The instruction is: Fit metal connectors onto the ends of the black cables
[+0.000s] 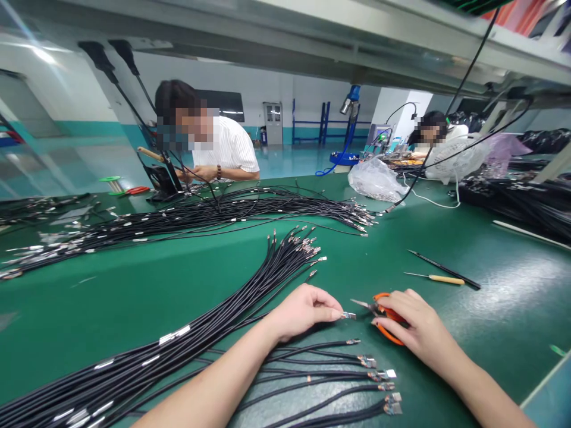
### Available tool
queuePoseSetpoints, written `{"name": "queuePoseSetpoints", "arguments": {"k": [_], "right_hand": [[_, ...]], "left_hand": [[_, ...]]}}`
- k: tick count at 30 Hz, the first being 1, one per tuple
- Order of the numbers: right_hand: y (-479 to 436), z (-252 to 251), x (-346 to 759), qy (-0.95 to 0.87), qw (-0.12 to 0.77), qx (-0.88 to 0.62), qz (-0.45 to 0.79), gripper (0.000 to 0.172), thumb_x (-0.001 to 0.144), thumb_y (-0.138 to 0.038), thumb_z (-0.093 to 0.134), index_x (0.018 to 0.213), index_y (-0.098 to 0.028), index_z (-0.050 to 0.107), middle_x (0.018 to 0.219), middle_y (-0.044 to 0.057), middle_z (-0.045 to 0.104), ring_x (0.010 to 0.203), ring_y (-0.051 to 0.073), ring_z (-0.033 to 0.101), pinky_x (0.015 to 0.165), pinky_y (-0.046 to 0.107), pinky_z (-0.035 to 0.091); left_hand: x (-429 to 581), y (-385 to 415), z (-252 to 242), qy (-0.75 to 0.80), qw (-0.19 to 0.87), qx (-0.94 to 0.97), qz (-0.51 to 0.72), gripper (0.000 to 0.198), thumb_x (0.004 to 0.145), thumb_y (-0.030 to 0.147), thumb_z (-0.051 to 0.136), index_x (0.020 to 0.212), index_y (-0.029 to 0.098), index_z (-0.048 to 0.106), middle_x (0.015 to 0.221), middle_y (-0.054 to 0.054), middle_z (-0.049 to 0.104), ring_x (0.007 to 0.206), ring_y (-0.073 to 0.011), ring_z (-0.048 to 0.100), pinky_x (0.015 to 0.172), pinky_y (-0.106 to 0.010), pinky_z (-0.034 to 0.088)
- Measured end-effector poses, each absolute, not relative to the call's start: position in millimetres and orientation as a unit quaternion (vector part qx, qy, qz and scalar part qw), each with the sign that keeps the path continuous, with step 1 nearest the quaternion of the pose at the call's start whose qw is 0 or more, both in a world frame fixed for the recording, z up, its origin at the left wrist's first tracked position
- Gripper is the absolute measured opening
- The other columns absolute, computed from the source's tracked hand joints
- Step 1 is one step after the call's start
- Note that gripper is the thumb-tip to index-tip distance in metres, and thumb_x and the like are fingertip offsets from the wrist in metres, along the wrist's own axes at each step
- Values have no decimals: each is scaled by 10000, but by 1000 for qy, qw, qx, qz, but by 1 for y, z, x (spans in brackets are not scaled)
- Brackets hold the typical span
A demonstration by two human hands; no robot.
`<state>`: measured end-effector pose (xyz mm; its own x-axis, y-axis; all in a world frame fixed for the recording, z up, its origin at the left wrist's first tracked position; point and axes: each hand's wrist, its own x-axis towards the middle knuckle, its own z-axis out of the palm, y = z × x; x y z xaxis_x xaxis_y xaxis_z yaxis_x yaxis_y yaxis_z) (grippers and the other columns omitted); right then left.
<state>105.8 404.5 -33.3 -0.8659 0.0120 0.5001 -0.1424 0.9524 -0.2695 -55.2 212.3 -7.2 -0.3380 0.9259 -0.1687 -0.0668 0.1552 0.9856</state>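
My left hand [303, 312] pinches a small metal terminal [348, 315] on the end of a black wire, with the tip sticking out past my fingers. My right hand [417, 324] grips orange-handled scissors [388, 318], whose steel blades [363, 305] point left toward that terminal, a short gap apart. Below my hands lie several short black cables with metal terminals [334, 380]. A thick bundle of black wires [223, 321] fans out across the green mat [473, 321] to the left of my left forearm.
Another long black cable bundle [223, 217] lies across the mat. Beyond it, a co-worker's hands [196, 173] work at a small black device. A clear plastic bag [377, 181] and a second co-worker [450, 154] are farther right. A pick tool [439, 279] and a dark rod [444, 268] lie right.
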Motion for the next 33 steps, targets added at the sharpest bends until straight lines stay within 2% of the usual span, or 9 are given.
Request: {"name": "queuePoseSetpoints", "arguments": {"k": [4,8,11,15,18,23,29,33], "right_hand": [[406,-27,99,-904,281,-100,306,209,813,-417,532,854,-214,561,749,37,614,658,173,558,586,291,457],[393,-9,71,-814,195,-129,532,206,763,-382,600,814,-201,516,765,6,601,691,147,566,658,272,468],[377,2,46,-774,139,-82,612,234,703,-341,661,763,-186,496,709,-9,589,660,135,549,661,279,452],[363,6,32,-760,151,-70,629,221,697,-313,660,753,-183,490,649,-37,553,599,111,509,628,272,424],[359,5,35,-753,164,-88,631,249,676,-322,676,757,-184,485,649,-46,532,574,98,485,591,255,402],[357,5,42,-749,177,-103,630,285,644,-345,694,751,-191,481,675,-38,523,579,100,479,584,254,401],[357,3,43,-726,158,-119,658,253,633,-280,697,737,-190,484,615,-64,501,543,82,452,534,220,358],[359,-2,44,-704,157,-116,682,218,632,-211,674,744,-189,488,615,-66,507,525,73,443,508,212,334]], "left_hand": [[-55,213,-7,612,449,295,580,277,586,372,722,703,125,675,548,39,535,525,-75,377,546,-219,262],[-55,213,-6,586,446,273,619,281,591,377,716,665,116,643,495,64,428,486,-58,271,506,-227,159],[-55,213,-7,568,436,257,649,272,606,365,710,652,113,619,507,60,422,476,-52,266,496,-231,136],[-55,213,-9,565,419,234,671,253,621,337,710,710,113,632,538,48,466,481,-48,300,493,-220,163],[-53,214,-9,574,417,222,669,302,578,345,746,755,116,661,554,42,497,490,-48,324,500,-216,182],[-47,217,-3,595,391,212,669,309,533,374,764,684,119,677,566,26,538,505,-58,354,516,-224,219],[-44,220,0,604,392,199,665,191,563,285,715,630,112,676,470,52,446,460,-47,280,491,-230,165],[-44,219,0,600,399,193,666,187,555,277,724,622,109,676,462,56,446,449,-41,266,488,-227,163]]}}
